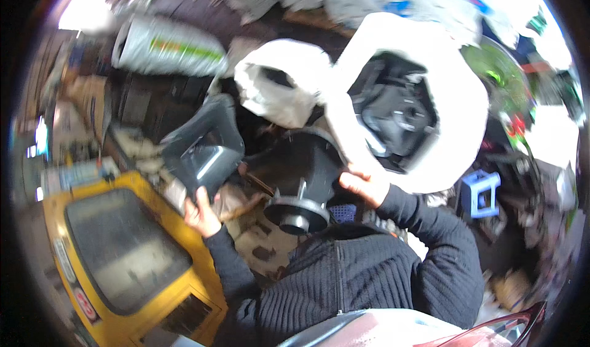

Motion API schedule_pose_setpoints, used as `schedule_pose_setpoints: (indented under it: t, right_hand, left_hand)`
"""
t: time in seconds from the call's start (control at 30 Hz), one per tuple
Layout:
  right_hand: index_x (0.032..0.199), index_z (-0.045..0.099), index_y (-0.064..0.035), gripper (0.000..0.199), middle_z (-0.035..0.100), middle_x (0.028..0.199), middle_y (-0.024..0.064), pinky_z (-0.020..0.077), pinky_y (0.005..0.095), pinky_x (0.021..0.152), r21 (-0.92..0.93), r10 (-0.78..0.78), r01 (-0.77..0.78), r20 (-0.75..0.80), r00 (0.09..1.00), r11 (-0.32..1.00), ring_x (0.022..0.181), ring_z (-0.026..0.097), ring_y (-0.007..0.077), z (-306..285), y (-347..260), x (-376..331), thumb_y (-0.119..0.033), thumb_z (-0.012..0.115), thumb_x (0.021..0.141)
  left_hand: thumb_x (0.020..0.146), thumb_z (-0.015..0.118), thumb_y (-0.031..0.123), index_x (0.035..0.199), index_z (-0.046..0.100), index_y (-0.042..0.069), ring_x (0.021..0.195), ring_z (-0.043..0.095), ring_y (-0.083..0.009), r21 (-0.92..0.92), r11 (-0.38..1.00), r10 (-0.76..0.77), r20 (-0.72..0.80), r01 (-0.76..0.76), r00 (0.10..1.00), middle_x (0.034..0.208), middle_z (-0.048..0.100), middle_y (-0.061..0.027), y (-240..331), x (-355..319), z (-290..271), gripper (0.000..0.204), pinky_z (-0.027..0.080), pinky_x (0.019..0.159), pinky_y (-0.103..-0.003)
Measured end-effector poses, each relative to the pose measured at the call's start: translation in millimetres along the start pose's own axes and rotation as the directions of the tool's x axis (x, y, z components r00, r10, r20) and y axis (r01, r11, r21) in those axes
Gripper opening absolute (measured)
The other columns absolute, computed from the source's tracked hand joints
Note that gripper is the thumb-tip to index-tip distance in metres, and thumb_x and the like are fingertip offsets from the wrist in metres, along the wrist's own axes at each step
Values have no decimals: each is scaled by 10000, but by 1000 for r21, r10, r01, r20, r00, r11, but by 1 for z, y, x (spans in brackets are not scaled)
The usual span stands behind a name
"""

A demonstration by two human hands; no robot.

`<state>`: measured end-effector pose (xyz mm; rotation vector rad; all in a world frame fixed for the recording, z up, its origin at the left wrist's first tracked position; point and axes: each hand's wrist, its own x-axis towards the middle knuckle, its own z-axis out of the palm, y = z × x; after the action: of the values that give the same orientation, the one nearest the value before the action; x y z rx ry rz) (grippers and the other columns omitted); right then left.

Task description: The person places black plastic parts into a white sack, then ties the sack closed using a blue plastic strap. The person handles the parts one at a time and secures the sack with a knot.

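1. Left hand (pixel 200 212): the grip is closed around the lower edge of a grey plastic housing (pixel 203 144), thumb on the near face, fingers wrapped behind
2. Grey plastic housing: held tilted, its open rectangular side turned toward the camera, at centre-left of the view, just above the yellow machine (pixel 123 261)
3. Right hand (pixel 367 186): the grip is pressed on the lower rim of a large white sack (pixel 430 101), fingers curled over the fabric edge
4. Large white sack: raised at upper right, mouth wide open toward the camera; black plastic parts (pixel 396 116) lie inside it
5. Between the two hands: a black funnel-shaped part (pixel 304 181) with a round flanged collar at its lower end, touching or just beside the sack; contact cannot be confirmed
6. Second white sack (pixel 279 86): smaller, open, placed left of the large sack and above the funnel-shaped part
7. Both forearms wear dark ribbed sleeves (pixel 424 236) rising from the lower edge
8. Surroundings: a blue plastic stool (pixel 482 193) to the right of the right arm; a rolled white woven bag (pixel 169 46) at upper left; cardboard scraps (pixel 258 242) on the floor below the funnel-shaped part
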<state>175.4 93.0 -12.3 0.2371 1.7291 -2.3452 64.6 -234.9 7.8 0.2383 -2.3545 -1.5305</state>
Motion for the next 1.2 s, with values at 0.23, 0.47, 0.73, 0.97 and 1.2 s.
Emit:
schedule_pose_setpoints:
  t: [0.23,0.47,0.73,0.97,1.2]
  right_hand:
    - [1296,316,-4,557,496,1120,96,403,260,779,-269,-479,399,-567,670,876,904,477,108,-209,-51,-57,-206,586,853]
    - [1178,497,-115,324,612,968,171,481,337,710,-947,-582,-14,-210,786,322,805,607,296,-341,7,-66,-152,508,856]
    - [1069,564,-51,362,608,978,95,490,362,757,529,66,365,-629,775,766,912,584,235,-388,-18,-111,-330,593,840]
    - [1155,519,-54,466,542,1200,80,370,521,932,562,78,316,-567,820,765,1117,495,234,-318,-66,-122,-413,527,859]
    - [1105,538,-12,351,614,1028,125,476,372,839,680,251,188,-492,834,709,925,590,228,-348,2,-45,-264,565,863]
  left_hand:
    - [766,593,131,957,618,-33,777,599,-175,-219,945,310,357,-243,881,897,615,-110,148,-48,99,253,486,677,-291]
    - [818,557,91,877,546,-61,457,544,-121,-134,991,100,793,12,601,642,567,-72,154,-111,282,163,426,359,-239]
    - [813,500,107,922,529,-68,530,639,-212,-61,990,-15,847,124,532,711,612,-135,140,-144,341,208,475,356,-250]
    - [779,509,145,853,525,-69,495,620,-216,60,997,-24,857,-54,515,714,618,-176,139,-171,391,228,496,395,-304]
    - [799,556,175,906,492,-109,505,628,-245,37,995,-69,913,87,401,807,592,-211,135,-218,409,310,509,419,-311]
